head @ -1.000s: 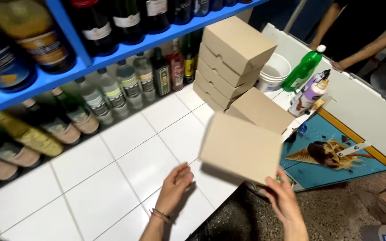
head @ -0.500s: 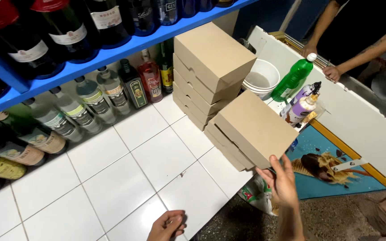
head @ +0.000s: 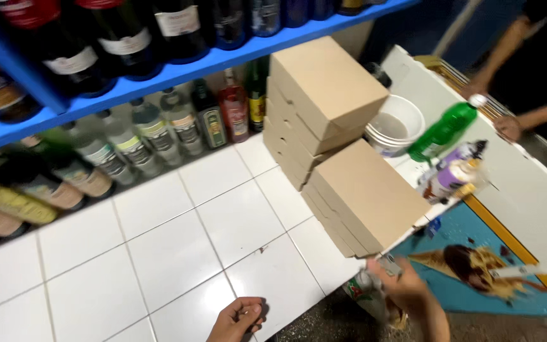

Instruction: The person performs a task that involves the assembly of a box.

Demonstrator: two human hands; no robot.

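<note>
The flat, square, plain brown cardboard box (head: 368, 199) sits right of centre in the frame, on the white tiled counter (head: 159, 253), tilted, with its near corner poking past the counter's edge. It leans close against the tall stack of matching brown cardboard boxes (head: 321, 107) just above it in the picture.

The right hand (head: 406, 288), low and right of centre, is under that overhanging corner. It is blurred, so I cannot tell whether its fingers are spread or pinching; it seems also to touch a small greenish bottle (head: 365, 288). The left hand (head: 238, 320), at the bottom edge, rests on the tiles with fingers curled loosely inward, gripping nothing.

To my eye, handling this well means supporting the box from beneath at the overhang and squaring it flat to the stack, since a box hanging off the edge could tip.

As for containers: a white plastic bucket (head: 397, 123) right of the stack looks empty, though dull inside. A green plastic bottle (head: 441, 133) and a purple-and-white bottle (head: 454, 174) stand beside it; their contents are not visible. Glass bottles (head: 178, 123) line the back of the counter under a blue shelf (head: 178, 73) carrying dark bottles. Another person's arms (head: 520, 82) show at the upper right.
</note>
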